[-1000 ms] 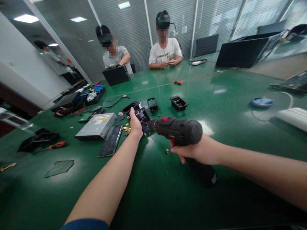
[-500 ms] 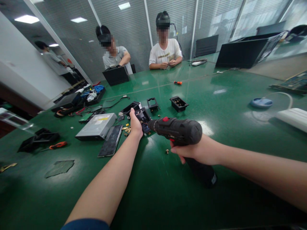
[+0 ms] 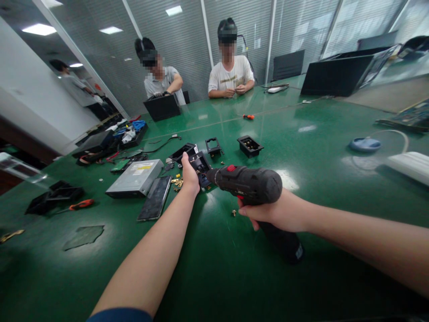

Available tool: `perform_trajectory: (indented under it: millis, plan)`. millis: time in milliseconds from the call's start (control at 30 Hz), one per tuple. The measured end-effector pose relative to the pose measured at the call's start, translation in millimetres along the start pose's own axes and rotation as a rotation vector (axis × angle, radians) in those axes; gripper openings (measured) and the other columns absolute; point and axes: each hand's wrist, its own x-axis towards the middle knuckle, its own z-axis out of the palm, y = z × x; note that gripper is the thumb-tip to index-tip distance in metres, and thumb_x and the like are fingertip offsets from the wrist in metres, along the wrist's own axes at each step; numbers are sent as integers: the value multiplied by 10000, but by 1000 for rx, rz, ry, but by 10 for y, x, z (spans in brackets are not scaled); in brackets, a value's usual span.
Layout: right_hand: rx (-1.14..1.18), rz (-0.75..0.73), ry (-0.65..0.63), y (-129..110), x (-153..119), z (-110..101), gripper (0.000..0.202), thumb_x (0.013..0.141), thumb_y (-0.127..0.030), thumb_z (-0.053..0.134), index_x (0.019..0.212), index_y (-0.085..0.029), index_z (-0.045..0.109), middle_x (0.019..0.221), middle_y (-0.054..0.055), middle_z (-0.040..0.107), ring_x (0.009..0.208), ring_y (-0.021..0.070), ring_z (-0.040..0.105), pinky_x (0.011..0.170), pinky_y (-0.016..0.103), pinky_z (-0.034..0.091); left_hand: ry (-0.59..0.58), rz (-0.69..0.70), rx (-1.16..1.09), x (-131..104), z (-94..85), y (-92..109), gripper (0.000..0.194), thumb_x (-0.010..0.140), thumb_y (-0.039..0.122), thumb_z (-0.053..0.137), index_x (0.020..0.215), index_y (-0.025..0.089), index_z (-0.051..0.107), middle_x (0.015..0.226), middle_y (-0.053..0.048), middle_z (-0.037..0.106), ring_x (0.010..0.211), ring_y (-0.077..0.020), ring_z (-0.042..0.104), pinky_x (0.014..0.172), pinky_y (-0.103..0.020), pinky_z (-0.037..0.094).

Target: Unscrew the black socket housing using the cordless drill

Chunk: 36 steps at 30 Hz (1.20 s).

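Note:
My right hand is wrapped round the grip of a black cordless drill with red switches. The drill's nose points left, at a black plastic socket housing. That housing is held by my left hand, thumb up along its near side. Whether the bit touches it is hidden by the chuck. Just behind lies a second black housing. Beyond it stand a black frame and a black socket box with brass parts inside. Small brass pieces lie below my left hand.
A silver disc drive and a dark flat phone-like slab lie to the left. Further left are an orange screwdriver and black plastic trays. Two co-workers sit across the green table. A blue-grey mouse-like object lies right.
Almost nothing differs. Both hands, the drill and the housing keep their places, and the whole view has shifted very slightly.

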Motion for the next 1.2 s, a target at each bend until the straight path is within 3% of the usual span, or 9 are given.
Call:
perform_trajectory:
  millis: [267, 500, 700, 1000, 1133, 1200]
  plan:
    - [-15, -19, 7, 12, 17, 11, 159, 794, -116, 776, 808, -236, 674, 594, -48, 684, 546, 173, 688, 567, 285, 519, -17, -19, 0, -18, -2, 8, 658, 1091, 867, 645, 1025, 225, 776, 971, -136, 881, 1074, -369, 942, 914, -426, 776]
    - [-15, -17, 11, 21, 19, 7, 133, 789, -150, 779, 838, -235, 689, 604, -51, 696, 552, 175, 705, 580, 286, 532, 4, -22, 16, -34, 14, 23, 628, 1157, 798, 556, 992, 230, 764, 955, -133, 875, 1100, -349, 942, 931, -410, 772]
    - [-10, -13, -3, 6, 18, 9, 155, 793, -144, 786, 825, -239, 668, 596, -54, 686, 557, 177, 705, 575, 281, 528, -16, 16, 20, -10, 0, 6, 636, 1122, 825, 605, 1064, 220, 793, 983, -129, 886, 1109, -362, 935, 936, -437, 774]
    - [-20, 18, 2, -39, -6, 19, 230, 772, -122, 779, 972, -220, 721, 618, -63, 689, 575, 180, 711, 585, 275, 544, -29, 45, 43, 19, -31, -24, 726, 1051, 922, 660, 1134, 215, 798, 1078, -151, 912, 1125, -367, 937, 971, -435, 768]
    - [-19, 4, -9, -50, -13, 18, 382, 776, -123, 774, 1150, -199, 771, 627, -78, 688, 569, 177, 708, 578, 268, 532, -35, 32, 57, -4, -26, -20, 726, 1046, 933, 655, 1092, 222, 793, 1056, -165, 909, 1135, -400, 939, 946, -463, 781]
    - [-7, -1, -12, -54, -10, 22, 371, 777, -131, 781, 1141, -202, 768, 629, -76, 692, 562, 173, 703, 574, 268, 529, -40, 23, 60, -20, -23, -10, 715, 1060, 927, 639, 1054, 228, 790, 1034, -169, 908, 1134, -408, 940, 917, -467, 787]
